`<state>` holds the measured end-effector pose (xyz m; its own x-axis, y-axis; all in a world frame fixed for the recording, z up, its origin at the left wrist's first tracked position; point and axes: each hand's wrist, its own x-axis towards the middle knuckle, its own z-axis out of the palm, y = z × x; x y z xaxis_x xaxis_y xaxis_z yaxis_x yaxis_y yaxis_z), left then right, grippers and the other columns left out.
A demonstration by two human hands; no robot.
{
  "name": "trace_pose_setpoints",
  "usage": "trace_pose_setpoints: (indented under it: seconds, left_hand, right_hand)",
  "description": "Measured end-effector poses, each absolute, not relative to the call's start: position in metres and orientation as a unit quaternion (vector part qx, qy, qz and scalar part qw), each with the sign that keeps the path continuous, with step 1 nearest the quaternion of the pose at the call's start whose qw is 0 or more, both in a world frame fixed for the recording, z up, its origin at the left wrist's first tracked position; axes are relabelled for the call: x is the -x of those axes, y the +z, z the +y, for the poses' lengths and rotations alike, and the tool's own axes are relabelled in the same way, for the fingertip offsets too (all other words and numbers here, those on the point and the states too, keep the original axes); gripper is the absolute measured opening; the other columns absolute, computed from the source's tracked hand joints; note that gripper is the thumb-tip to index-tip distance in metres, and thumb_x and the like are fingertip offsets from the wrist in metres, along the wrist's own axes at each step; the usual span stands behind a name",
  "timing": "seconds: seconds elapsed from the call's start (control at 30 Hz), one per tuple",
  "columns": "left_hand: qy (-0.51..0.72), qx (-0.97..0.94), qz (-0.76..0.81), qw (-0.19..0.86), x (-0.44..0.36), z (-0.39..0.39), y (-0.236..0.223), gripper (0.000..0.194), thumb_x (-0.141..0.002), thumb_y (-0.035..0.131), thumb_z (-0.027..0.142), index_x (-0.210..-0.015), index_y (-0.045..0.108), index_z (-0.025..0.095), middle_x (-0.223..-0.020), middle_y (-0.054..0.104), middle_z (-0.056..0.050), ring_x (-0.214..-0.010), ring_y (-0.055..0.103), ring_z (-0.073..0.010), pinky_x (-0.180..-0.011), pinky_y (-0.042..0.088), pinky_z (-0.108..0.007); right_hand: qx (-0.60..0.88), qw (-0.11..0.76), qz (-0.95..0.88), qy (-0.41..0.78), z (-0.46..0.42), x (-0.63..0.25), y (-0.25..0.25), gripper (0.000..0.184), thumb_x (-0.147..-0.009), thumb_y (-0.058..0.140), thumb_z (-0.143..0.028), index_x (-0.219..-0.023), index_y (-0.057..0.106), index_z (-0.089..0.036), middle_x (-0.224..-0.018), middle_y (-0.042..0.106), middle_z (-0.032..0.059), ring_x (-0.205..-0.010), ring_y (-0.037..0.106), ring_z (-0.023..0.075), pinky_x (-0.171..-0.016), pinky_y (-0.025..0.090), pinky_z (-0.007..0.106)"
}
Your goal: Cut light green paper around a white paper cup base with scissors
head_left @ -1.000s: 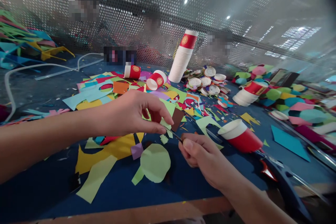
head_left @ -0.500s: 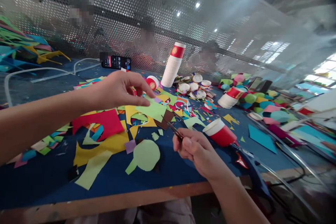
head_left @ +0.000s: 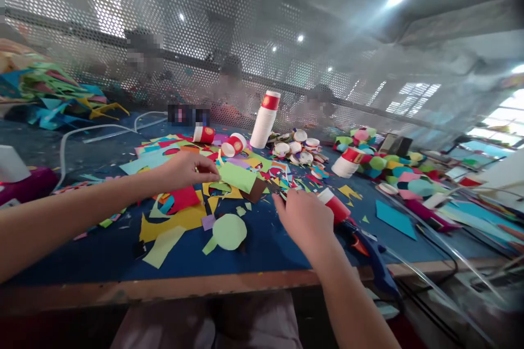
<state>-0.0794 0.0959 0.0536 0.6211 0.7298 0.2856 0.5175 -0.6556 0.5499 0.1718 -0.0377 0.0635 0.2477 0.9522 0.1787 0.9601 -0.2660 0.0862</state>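
My left hand (head_left: 190, 168) reaches in from the left with thumb and fingertips closed at the left edge of a light green paper strip (head_left: 238, 176). A brown paper piece (head_left: 257, 191) lies beneath the strip's right end. Right of it, my right hand (head_left: 305, 212) is closed, knuckles up, around small dark scissors (head_left: 277, 191); mostly the blades show, pointing up-left, and the handles are hidden. Nearer the table edge lies a pale green paper disc (head_left: 230, 232) with a tab. A red-and-white paper cup (head_left: 335, 205) lies tipped beside my right hand.
Colourful paper scraps (head_left: 176, 223) cover the middle of the blue table (head_left: 102, 267). Behind stand a tall stack of cups (head_left: 264, 122) and a heap of round white-topped pieces (head_left: 295, 147). A blue glue gun (head_left: 379, 264) with cables lies at right, near a blue sheet (head_left: 395, 220).
My left thumb and fingers have come together and shifted to the green strip's left edge. My right hand has turned knuckles-up with the scissors. The camera view has shifted.
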Motion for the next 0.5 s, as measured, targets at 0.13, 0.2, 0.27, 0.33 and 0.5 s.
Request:
trace_pose_setpoints:
  seconds: [0.13, 0.2, 0.27, 0.33, 0.5]
  left_hand:
    - [0.231, -0.890, 0.344, 0.188, 0.074, 0.083, 0.041, 0.034, -0.090, 0.061, 0.049, -0.085, 0.077, 0.020, -0.080, 0.078, -0.004, -0.070, 0.069, -0.0177, -0.060, 0.046, -0.023]
    - [0.234, -0.900, 0.332, 0.158, 0.070, 0.078, 0.039, 0.035, -0.094, 0.057, 0.047, -0.087, 0.076, 0.019, -0.082, 0.078, -0.004, -0.070, 0.068, -0.0169, -0.060, 0.046, -0.023]
    - [0.240, -0.913, 0.310, 0.114, 0.066, 0.075, 0.038, 0.034, -0.098, 0.053, 0.043, -0.087, 0.074, 0.019, -0.084, 0.076, -0.005, -0.072, 0.066, -0.0170, -0.062, 0.045, -0.024]
    - [0.246, -0.926, 0.279, 0.065, 0.061, 0.073, 0.038, 0.031, -0.099, 0.051, 0.039, -0.085, 0.071, 0.019, -0.085, 0.073, -0.007, -0.077, 0.064, -0.0183, -0.067, 0.046, -0.026]
    - [0.279, -0.929, 0.243, -0.023, 0.049, 0.069, 0.034, 0.029, -0.103, 0.046, 0.032, -0.087, 0.067, 0.019, -0.083, 0.066, -0.006, -0.078, 0.060, -0.0191, -0.070, 0.044, -0.028]
  right_hand:
    - [0.787, -0.011, -0.612, -0.077, -0.028, -0.175, 0.062, 0.044, -0.106, 0.045, -0.033, -0.106, 0.076, -0.003, -0.102, 0.074, 0.0264, -0.111, 0.067, 0.0430, -0.079, 0.053, 0.047]
    - [0.780, -0.020, -0.622, -0.066, -0.024, -0.177, 0.060, 0.040, -0.104, 0.051, -0.034, -0.104, 0.077, -0.004, -0.101, 0.075, 0.0274, -0.108, 0.069, 0.0431, -0.078, 0.054, 0.047]
    - [0.767, -0.022, -0.638, -0.057, -0.019, -0.177, 0.061, 0.034, -0.101, 0.059, -0.032, -0.104, 0.077, -0.004, -0.102, 0.075, 0.0286, -0.105, 0.071, 0.0433, -0.077, 0.054, 0.048]
    - [0.747, -0.011, -0.662, -0.054, -0.014, -0.174, 0.065, 0.029, -0.098, 0.063, -0.028, -0.106, 0.076, -0.003, -0.102, 0.075, 0.0288, -0.102, 0.071, 0.0433, -0.077, 0.053, 0.048]
    - [0.633, 0.092, -0.768, -0.034, 0.004, -0.156, 0.082, 0.023, -0.098, 0.062, -0.026, -0.114, 0.072, -0.012, -0.111, 0.075, 0.0181, -0.103, 0.071, 0.0335, -0.079, 0.052, 0.041]
